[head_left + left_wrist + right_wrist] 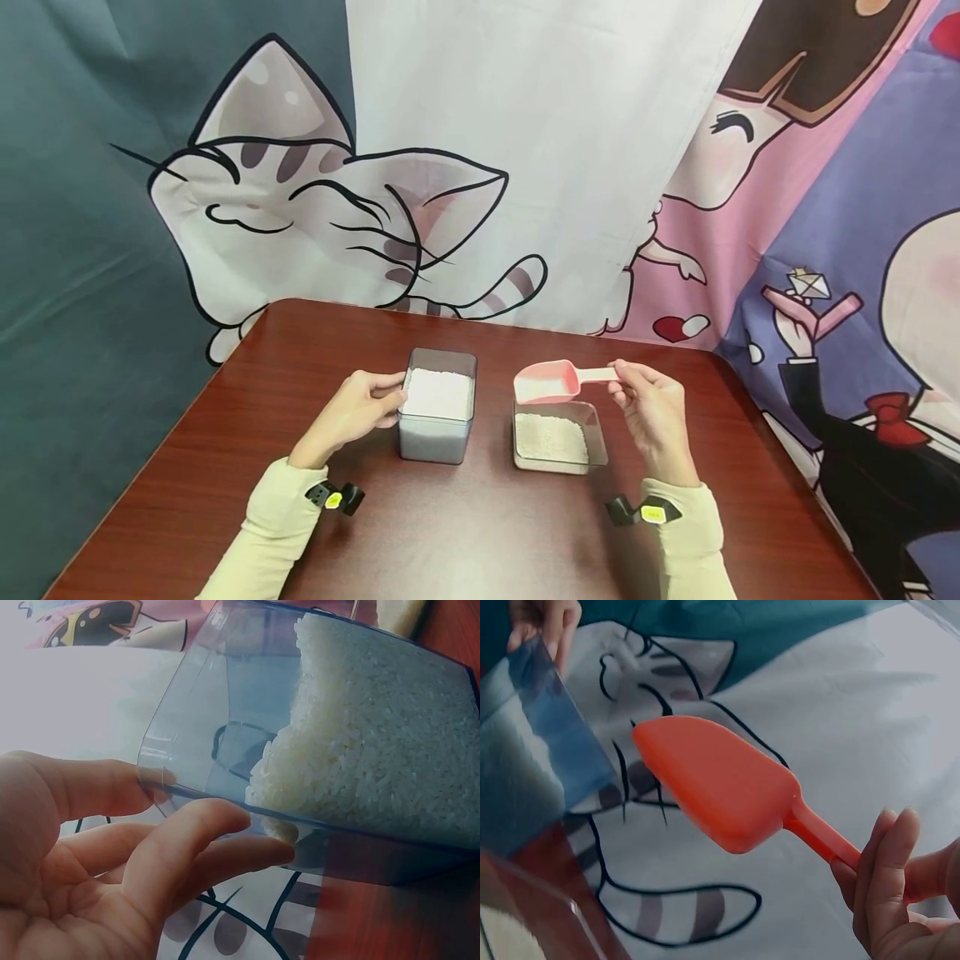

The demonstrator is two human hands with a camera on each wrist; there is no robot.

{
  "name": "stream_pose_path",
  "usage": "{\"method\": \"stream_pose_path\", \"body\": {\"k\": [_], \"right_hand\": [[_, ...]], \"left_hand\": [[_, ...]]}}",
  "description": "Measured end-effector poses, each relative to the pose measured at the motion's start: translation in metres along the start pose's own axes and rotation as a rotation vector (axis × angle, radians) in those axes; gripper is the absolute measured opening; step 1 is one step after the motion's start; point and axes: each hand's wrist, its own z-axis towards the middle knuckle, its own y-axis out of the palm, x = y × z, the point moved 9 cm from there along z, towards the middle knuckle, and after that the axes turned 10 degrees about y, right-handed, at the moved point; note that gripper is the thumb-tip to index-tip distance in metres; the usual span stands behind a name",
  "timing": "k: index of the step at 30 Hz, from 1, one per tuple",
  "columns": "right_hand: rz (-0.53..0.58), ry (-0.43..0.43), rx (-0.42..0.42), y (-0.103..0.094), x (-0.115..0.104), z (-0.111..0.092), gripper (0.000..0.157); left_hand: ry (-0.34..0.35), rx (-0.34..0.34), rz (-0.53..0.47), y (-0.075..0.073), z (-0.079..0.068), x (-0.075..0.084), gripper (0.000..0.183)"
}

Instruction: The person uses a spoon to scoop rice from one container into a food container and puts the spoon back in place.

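Note:
A tall clear bluish container [437, 437] of white rice [390, 727] stands on the table. My left hand [360, 408] grips it at its left side, thumb and fingers [187, 840] against the wall near the rim. Between the thumb and fingers of my right hand [651, 408] is the handle of a pink scoop [720, 780], held in the air with whitish grains in its bowl. Its underside faces the right wrist view. Below the scoop sits a low clear container [597, 437] with beige grains [551, 437], its far rim partly overlapped by the scoop in the head view.
The brown wooden table [480, 533] carries both containers side by side, with a gap between them. Behind it hangs a printed cloth [555, 142] with a cartoon cat and figures. Each wrist wears a black strap device [333, 498].

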Motion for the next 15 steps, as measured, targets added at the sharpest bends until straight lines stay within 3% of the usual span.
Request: {"method": "stream_pose_path", "body": {"k": [11,15], "right_hand": [[-0.05,-0.041,-0.027,0.049,0.001,0.003,0.007],[-0.136,-0.094,-0.04,0.068,-0.002,0.004,0.012]], "left_hand": [[-0.002,0.0,0.001,0.001,0.001,0.0,0.046],[0.004,0.004,0.003,0.0,0.001,0.0,0.045]]}}
